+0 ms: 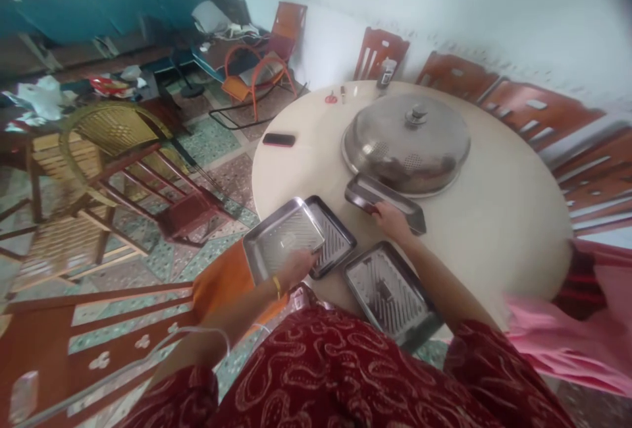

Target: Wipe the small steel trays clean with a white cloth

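Observation:
My left hand (299, 266) is closed at the right edge of a shiny metal baking tray (276, 234) with a ridged bottom. That tray overlaps a darker ridged tray (336, 237) beside it. My right hand (389, 218) grips the near edge of another metal tray (363, 192), which is tilted and seen nearly edge-on in front of a large domed steel cover (407, 141). A further ridged tray (388, 290) lies at the table's near edge, below my right forearm. Some fingertips of both hands are hidden.
The round cream table (503, 217) also carries a phone (279, 139), red-handled scissors (331, 97) and a dark bottle (386, 74). Wooden chairs (538, 105) line the wall side. A wooden chair (148, 322) stands close on my left, and pink cloth (567, 322) hangs at right.

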Tool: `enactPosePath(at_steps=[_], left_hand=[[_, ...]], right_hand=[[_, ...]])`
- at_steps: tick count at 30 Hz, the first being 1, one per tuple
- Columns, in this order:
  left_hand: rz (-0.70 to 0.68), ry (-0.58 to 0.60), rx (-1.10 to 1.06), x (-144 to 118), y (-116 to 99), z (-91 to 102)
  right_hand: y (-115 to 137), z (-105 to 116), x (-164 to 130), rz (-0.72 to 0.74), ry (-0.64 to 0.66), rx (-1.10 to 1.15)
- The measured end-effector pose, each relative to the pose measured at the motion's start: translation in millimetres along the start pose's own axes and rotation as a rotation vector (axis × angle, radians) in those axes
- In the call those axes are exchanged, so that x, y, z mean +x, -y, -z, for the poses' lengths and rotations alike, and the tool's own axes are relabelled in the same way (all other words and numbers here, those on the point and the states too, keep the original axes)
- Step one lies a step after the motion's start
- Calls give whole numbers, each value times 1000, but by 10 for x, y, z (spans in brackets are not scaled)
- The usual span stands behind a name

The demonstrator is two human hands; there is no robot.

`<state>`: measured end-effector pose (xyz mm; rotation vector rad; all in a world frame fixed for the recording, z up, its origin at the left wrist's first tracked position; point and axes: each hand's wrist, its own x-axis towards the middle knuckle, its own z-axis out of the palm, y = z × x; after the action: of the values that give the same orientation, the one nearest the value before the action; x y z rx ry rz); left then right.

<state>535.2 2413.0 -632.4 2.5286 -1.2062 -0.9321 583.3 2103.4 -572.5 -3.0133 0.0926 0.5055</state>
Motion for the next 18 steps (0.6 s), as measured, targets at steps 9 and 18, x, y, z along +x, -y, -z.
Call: enactPosePath(at_steps=[9, 18], left_hand=[[125, -17, 16, 505, 1436, 495], [178, -128, -141, 1345, 1685, 356]], right_hand=[[575, -827, 323, -103, 63, -102], [683, -1009, 261, -140, 62, -78]])
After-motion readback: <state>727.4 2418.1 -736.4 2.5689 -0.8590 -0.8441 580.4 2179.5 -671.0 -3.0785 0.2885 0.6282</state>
